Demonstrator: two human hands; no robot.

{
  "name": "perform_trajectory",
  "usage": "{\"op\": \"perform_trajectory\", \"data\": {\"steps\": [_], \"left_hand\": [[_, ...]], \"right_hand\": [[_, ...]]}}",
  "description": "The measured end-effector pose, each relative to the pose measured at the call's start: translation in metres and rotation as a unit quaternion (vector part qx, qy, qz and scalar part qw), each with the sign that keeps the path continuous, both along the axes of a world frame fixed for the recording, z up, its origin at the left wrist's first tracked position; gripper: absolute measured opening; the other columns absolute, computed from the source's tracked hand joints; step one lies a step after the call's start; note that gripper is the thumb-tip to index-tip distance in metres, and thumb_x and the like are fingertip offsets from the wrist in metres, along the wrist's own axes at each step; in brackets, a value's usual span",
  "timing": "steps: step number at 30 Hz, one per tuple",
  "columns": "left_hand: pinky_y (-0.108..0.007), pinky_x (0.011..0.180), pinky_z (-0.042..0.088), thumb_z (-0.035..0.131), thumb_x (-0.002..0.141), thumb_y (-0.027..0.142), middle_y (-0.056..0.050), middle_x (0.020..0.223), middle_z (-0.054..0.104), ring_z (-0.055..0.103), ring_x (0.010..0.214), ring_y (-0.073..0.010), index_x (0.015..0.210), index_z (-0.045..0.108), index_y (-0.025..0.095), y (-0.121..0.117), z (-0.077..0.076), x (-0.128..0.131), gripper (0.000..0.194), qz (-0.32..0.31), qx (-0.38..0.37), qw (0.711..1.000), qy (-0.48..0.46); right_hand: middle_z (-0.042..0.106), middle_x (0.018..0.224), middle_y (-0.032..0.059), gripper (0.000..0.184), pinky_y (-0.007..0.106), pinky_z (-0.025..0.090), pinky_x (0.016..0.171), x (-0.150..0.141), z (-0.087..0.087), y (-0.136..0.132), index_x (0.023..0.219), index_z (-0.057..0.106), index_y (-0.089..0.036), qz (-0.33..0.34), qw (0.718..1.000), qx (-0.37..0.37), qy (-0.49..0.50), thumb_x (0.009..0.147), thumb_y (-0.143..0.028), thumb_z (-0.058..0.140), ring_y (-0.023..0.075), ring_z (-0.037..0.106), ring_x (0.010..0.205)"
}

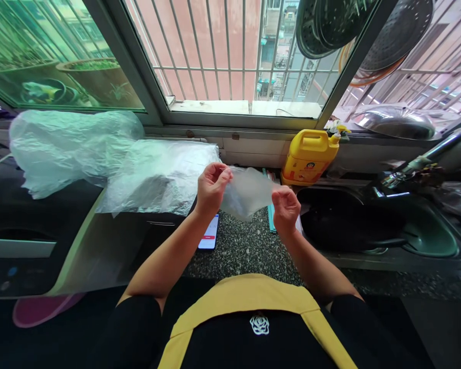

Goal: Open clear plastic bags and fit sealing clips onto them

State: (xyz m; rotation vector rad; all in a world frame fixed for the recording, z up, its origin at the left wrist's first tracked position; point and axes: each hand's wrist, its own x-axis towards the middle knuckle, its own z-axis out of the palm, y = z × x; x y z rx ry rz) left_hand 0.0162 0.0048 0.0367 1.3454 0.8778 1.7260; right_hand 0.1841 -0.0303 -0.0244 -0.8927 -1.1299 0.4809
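Observation:
A thin, see-through plastic sheet or bag (248, 193) is stretched between my two hands above the speckled stone counter (241, 243). The fingers of my left hand (214, 185) pinch its left edge. At the opposite edge, my right hand (286, 206) grips a corner with closed fingers. Whether it is a bag or a single sheet I cannot tell. Below my left wrist lies a phone (208, 233) with a lit screen. A turquoise strip-like item (271, 219) rests on the counter, partly behind the plastic and my right hand.
Clear plastic covers (157, 177) drape over appliances on the left. A yellow jug (309, 156) stands against the back wall. To the right is a dark sink (432, 225) with a black pan (349, 220) and a metal faucet (399, 177). A barred window runs behind.

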Motion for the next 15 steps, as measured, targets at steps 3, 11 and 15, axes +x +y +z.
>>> {"op": "perform_trajectory", "data": {"steps": [3, 11, 15], "left_hand": [[-0.020, 0.054, 0.044, 0.065, 0.070, 0.024, 0.003, 0.060, 0.058, 0.052, 0.054, -0.0071, 0.071, 0.057, 0.019, -0.001, -0.003, -0.003, 0.009, -0.004, -0.013, 1.000, -0.021], [-0.022, 0.055, 0.043, 0.061, 0.072, 0.027, 0.003, 0.061, 0.054, 0.049, 0.054, -0.0080, 0.071, 0.056, 0.019, 0.000, -0.012, -0.020, 0.009, 0.015, -0.016, 1.000, 0.011], [-0.029, 0.071, 0.047, 0.057, 0.081, 0.037, -0.002, 0.082, 0.059, 0.056, 0.076, -0.0136, 0.089, 0.058, 0.022, -0.002, 0.006, -0.026, 0.017, 0.105, 0.132, 0.975, 0.147]], "right_hand": [[0.050, 0.065, -0.0024, 0.028, 0.028, 0.042, 0.066, 0.006, 0.010, 0.000, 0.069, 0.054, -0.022, 0.006, 1.000, 0.006, -0.006, 0.080, -0.047, 0.061, 0.0125, 0.049, 0.065], [0.052, 0.067, -0.0015, 0.029, 0.029, 0.042, 0.068, 0.022, 0.035, -0.001, 0.065, 0.051, -0.022, 0.070, 0.993, -0.015, -0.091, 0.081, -0.044, 0.062, 0.0126, 0.050, 0.067], [0.054, 0.068, -0.0012, 0.025, 0.030, 0.042, 0.069, 0.027, 0.048, -0.001, 0.067, 0.055, -0.021, 0.099, 0.985, -0.016, -0.144, 0.082, -0.040, 0.061, 0.0125, 0.051, 0.068]]}}
